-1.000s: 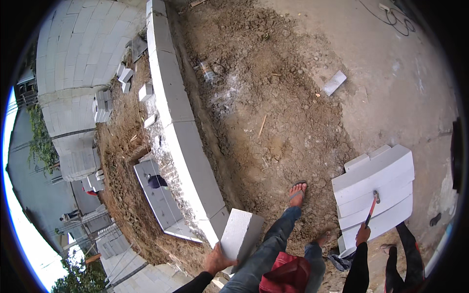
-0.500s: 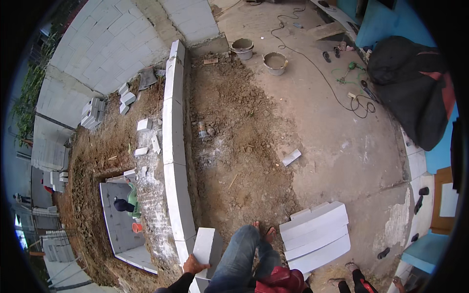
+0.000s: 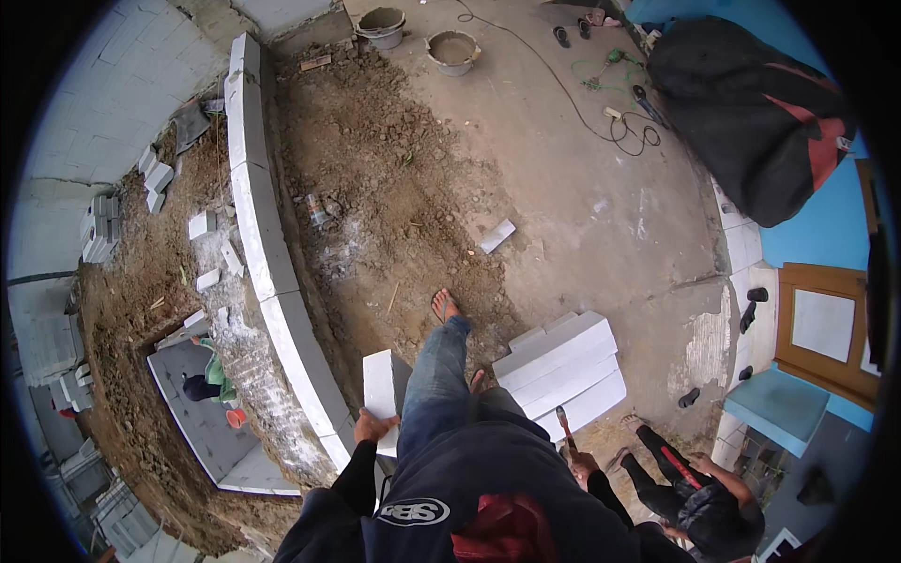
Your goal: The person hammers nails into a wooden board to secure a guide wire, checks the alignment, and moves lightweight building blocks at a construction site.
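My left hand (image 3: 375, 427) grips the near end of a white rectangular block (image 3: 379, 383), between my leg and the low white block wall (image 3: 286, 324). Whether anything supports the block from below, I cannot tell. To the right of my body, my right hand (image 3: 584, 464) is closed around a slim tool (image 3: 565, 424) with a brownish end pointing away from me; its exact kind is unclear. Just beyond that tool lies a group of white blocks (image 3: 568, 361) side by side on the ground.
Loose soil (image 3: 394, 188) runs along the wall. Two buckets of grey mix stand far off, one a grey bucket (image 3: 452, 52). A cable (image 3: 563, 94) crosses the concrete. Left of the wall, a person in green (image 3: 218, 380) is inside a pit. Another person (image 3: 704, 497) sits at right.
My view has swung, shifting the scene left and up. The block in my left hand has moved off the wall toward my leg. My right hand with the tool has come into view.
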A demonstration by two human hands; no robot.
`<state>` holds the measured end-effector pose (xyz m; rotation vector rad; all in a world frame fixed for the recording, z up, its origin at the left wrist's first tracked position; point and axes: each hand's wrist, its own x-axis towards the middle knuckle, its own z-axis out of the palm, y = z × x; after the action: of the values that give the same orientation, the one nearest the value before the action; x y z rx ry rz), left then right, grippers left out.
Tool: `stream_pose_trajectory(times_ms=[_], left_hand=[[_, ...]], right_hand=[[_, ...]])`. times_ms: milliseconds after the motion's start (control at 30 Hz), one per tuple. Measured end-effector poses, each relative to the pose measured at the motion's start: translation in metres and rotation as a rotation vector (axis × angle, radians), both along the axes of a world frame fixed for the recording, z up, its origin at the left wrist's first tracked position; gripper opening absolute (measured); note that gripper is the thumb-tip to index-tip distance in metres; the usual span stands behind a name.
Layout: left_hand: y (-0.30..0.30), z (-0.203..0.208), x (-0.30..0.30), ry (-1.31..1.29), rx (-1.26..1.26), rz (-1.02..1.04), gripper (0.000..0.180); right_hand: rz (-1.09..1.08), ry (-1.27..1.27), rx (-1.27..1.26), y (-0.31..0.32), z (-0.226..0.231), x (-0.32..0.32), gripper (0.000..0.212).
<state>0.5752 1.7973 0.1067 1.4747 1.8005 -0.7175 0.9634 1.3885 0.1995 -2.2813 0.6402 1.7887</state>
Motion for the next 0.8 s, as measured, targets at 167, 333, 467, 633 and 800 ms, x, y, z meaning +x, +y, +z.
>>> stream_pose_trajectory(times_ms=[167,333,467,633,800], left_hand=[[0.066,0.001,0.036,-0.102,0.097,-0.057,0.107],[0.120,0.015,0.076,-0.192,0.197,-0.023,0.109],[0.139,0.010,0.090,-0.246,0.254,0.085,0.104],[0.147,0.047,0.135,-0.121,0.129,0.285,0.099],[0.098,0.029,0.135,-0.038,0.152,0.511,0.103]], right_hand=[[-0.129,0.013,0.055,0.039,0.012,0.037,0.039],[-0.214,-0.080,0.183,0.106,0.022,0.059,0.034],[-0.323,-0.105,0.235,0.168,0.040,0.103,0.031],[0.141,-0.464,0.455,0.194,0.058,0.148,0.035],[0.557,-0.647,0.398,0.154,0.046,0.224,0.045]])
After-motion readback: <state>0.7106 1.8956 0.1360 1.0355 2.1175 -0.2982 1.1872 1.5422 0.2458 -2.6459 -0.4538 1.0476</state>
